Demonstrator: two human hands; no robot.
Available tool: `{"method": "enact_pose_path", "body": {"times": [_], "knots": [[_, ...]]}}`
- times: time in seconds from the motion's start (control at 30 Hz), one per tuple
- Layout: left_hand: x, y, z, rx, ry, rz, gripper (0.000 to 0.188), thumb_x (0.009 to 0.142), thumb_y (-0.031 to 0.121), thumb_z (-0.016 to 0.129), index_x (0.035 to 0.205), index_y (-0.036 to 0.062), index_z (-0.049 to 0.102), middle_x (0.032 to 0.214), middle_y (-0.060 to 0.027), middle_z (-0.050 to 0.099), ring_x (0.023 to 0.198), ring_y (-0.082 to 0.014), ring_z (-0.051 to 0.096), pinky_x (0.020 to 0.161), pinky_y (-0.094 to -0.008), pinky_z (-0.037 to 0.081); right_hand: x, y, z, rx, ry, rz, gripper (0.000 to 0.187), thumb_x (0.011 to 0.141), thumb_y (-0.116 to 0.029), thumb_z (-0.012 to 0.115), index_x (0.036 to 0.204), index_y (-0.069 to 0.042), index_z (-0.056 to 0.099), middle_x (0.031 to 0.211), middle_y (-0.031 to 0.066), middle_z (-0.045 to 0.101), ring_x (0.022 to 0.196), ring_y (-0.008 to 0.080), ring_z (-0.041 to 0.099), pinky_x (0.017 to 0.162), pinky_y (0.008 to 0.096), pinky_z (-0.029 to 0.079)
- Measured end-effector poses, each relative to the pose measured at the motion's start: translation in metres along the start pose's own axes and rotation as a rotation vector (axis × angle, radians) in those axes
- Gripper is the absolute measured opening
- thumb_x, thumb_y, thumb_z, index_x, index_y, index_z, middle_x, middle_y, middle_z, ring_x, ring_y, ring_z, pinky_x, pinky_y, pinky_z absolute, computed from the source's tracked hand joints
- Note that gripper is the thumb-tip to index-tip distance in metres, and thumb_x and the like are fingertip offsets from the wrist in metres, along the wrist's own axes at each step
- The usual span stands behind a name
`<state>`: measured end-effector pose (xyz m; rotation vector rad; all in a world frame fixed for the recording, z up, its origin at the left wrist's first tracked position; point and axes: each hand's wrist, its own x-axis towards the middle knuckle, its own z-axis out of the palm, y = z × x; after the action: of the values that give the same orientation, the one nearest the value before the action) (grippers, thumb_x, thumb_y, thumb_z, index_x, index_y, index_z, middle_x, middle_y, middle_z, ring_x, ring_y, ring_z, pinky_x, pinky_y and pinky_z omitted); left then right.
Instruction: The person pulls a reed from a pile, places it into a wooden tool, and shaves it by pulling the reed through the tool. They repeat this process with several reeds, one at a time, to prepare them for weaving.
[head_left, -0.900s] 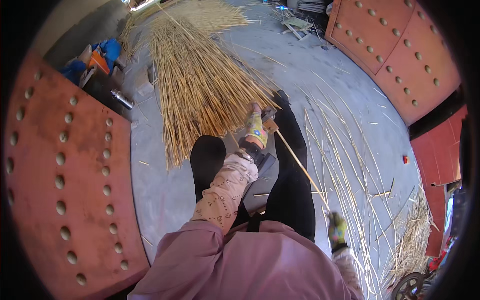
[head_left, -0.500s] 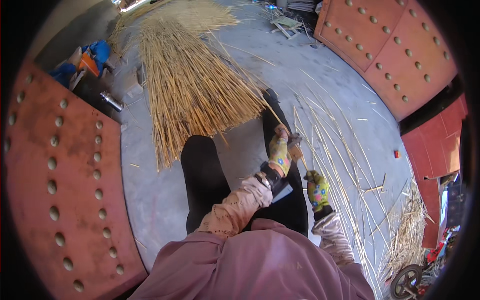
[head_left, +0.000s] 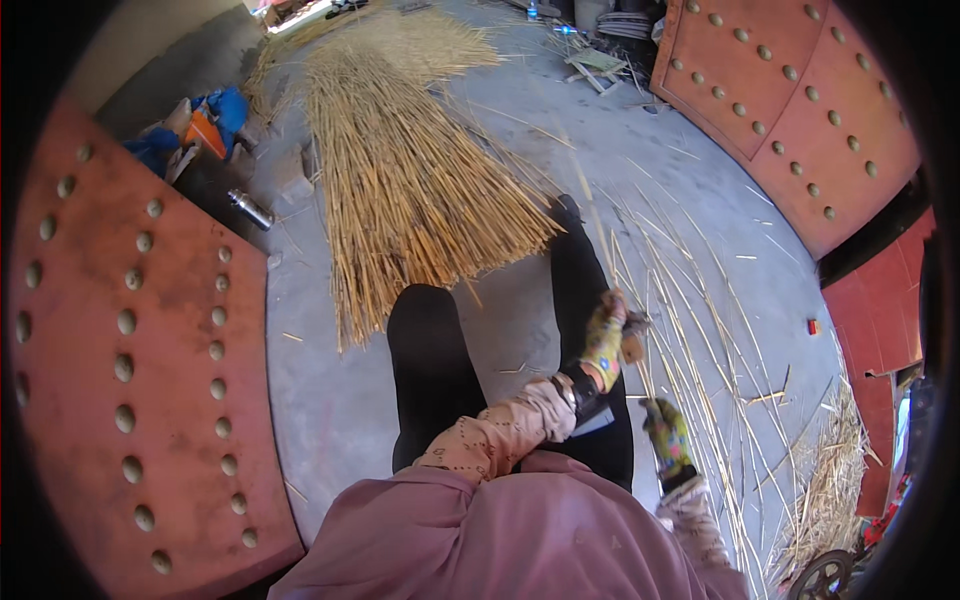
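Slender stalk [head_left: 645, 378] swung off bristly sheaf [head_left: 425, 190]; left grip [head_left: 604, 345] clasps wooden tool [head_left: 632, 348], right grip [head_left: 667, 437] stalk.

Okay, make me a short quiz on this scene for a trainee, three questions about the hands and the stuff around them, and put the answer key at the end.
1. True or false: the right hand wears a patterned glove.
2. The large fan of stalks lies: A, against the right-hand studded panel; B, on the floor ahead of the left knee; C, across the lap.
3. Fill in: the small tool with a wooden block is at the ____ hand.

Key: 1, true. 2, B. 3, left hand.
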<state>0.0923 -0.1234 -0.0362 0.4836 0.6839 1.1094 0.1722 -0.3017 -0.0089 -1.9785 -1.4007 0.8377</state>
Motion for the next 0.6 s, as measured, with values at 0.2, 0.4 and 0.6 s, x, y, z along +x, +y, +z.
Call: {"method": "enact_pose_path", "body": {"times": [0.2, 0.4, 0.6], "knots": [[0.047, 0.068, -0.007, 0.017, 0.034, -0.126, 0.033, 0.082, 0.037, 0.052, 0.092, 0.0064, 0.048, 0.079, -0.0066, 0.057, 0.068, -0.0169, 0.059, 0.055, -0.0289, 0.048, -0.021, 0.039, 0.025, 0.494, 0.221, 0.131, 0.022, 0.083, -0.018, 0.048, 0.067, -0.007, 0.058, 0.049, -0.0037, 0.043, 0.045, 0.0041, 0.038, 0.042, 0.0208, 0.027], [0.043, 0.088, 0.02, -0.054, 0.08, -0.057, 0.021, 0.081, 0.034, 0.055, 0.082, 0.0132, 0.05, 0.066, 0.0001, 0.053, 0.053, -0.0114, 0.052, 0.047, -0.0232, 0.043, -0.121, 0.121, 0.018, 0.824, 0.123, 0.395, 0.019, 0.081, -0.021, 0.053, 0.072, -0.006, 0.061, 0.051, -0.0022, 0.047, 0.043, 0.0045, 0.04, 0.04, 0.0184, 0.03], [-0.004, 0.0, 0.0, 0.012, 0.021, -0.058, 0.028, 0.08, 0.035, 0.056, 0.09, 0.0097, 0.051, 0.076, -0.0005, 0.052, 0.07, -0.0131, 0.056, 0.064, -0.0268, 0.048, 0.022, -0.018, 0.018, 0.298, 0.274, 0.002, 0.016, 0.083, -0.021, 0.051, 0.084, -0.009, 0.062, 0.052, -0.0053, 0.043, 0.045, 0.0031, 0.036, 0.041, 0.0192, 0.026]]}}
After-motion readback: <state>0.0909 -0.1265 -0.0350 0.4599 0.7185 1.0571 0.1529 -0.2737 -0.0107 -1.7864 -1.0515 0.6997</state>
